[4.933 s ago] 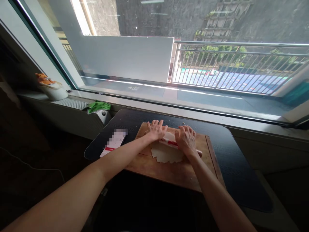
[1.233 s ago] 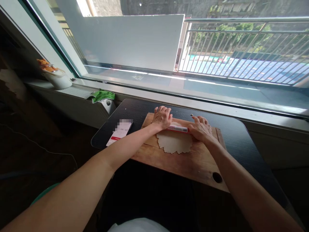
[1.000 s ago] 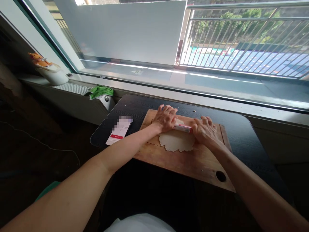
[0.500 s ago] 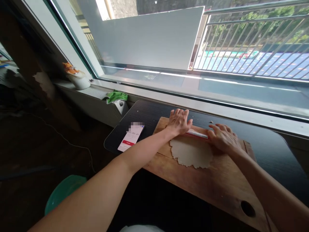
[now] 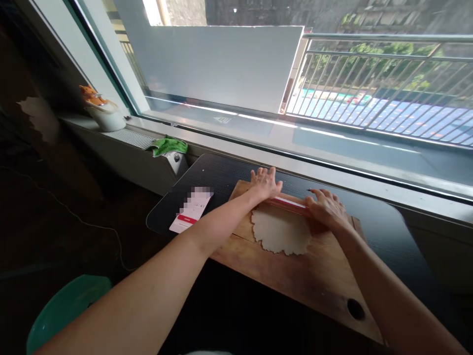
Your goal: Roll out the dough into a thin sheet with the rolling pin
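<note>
A thin, flat sheet of dough (image 5: 283, 230) with a ragged near edge lies on a wooden board (image 5: 291, 276). Along its far edge runs a slim rolling pin (image 5: 291, 203), reddish with a pale, shiny stripe. My left hand (image 5: 265, 186) rests its palm on the pin's left end, fingers stretched out and spread toward the window. On the right end lies my right hand (image 5: 327, 208), also palm down with fingers extended past the pin. Both ends of the pin are hidden under the palms.
The board sits on a black table (image 5: 221, 170) against the window ledge. Left of my forearm lies a phone (image 5: 192, 212). A green cloth (image 5: 170, 146) and a white pot (image 5: 107, 117) are on the radiator side. A green basin (image 5: 66, 305) stands low at left.
The view has turned slightly, so everything on the table appears farther left. Both hands stay on the rolling pin at the dough's far edge, and the pin now shows more red.
</note>
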The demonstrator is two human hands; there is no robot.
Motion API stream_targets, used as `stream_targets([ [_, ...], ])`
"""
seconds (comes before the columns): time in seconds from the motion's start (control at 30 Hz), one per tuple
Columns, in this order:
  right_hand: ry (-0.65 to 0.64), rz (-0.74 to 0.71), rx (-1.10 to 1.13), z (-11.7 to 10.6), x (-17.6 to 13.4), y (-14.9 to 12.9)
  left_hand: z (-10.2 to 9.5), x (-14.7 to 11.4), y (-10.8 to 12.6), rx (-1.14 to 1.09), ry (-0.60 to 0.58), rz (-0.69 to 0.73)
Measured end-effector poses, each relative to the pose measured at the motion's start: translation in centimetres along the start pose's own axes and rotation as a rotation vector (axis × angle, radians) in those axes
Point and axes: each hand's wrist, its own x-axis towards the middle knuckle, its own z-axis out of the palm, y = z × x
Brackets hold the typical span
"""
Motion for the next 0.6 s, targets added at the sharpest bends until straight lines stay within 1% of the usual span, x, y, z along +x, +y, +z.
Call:
stream_targets([
  [0.03,-0.01,0.027,0.008,-0.2,0.3,-0.2,-0.1,0.4,0.1,0.003,-0.01,-0.011],
  [0.1,0.025,0.01,-0.012,0.2,-0.5,0.0,0.1,-0.2,0.0,0.003,-0.024,-0.001],
  [0.2,0.155,-0.134,-0.089,2.0,-3.5,1.1,0.7,-3.0,-0.3,0.005,-0.007,0.066],
  [0.27,0.208,-0.197,-0.119,2.7,-4.3,1.6,0.9,-3.8,-0.5,0.018,0.022,0.091],
  [0.33,0.174,-0.173,-0.101,2.3,-3.0,1.5,0.8,-2.6,-0.4,0.023,-0.001,0.059],
  [0.4,0.083,-0.072,-0.053,1.2,-0.2,0.8,0.5,-0.2,-0.2,0.027,-0.076,-0.017],
  [0.47,0.018,0.027,-0.005,0.2,1.9,0.2,0.2,1.8,0.1,0.038,-0.106,-0.063],
  [0.5,0.005,0.053,0.009,-0.1,2.3,0.1,0.1,2.1,0.1,0.042,-0.101,-0.062],
  [0.53,0.005,0.05,0.013,-0.1,2.0,0.1,0.1,1.8,0.1,0.04,-0.091,-0.048],
  [0.6,0.043,-0.036,-0.003,0.7,0.0,0.5,0.4,-0.1,-0.2,0.025,-0.07,0.012],
])
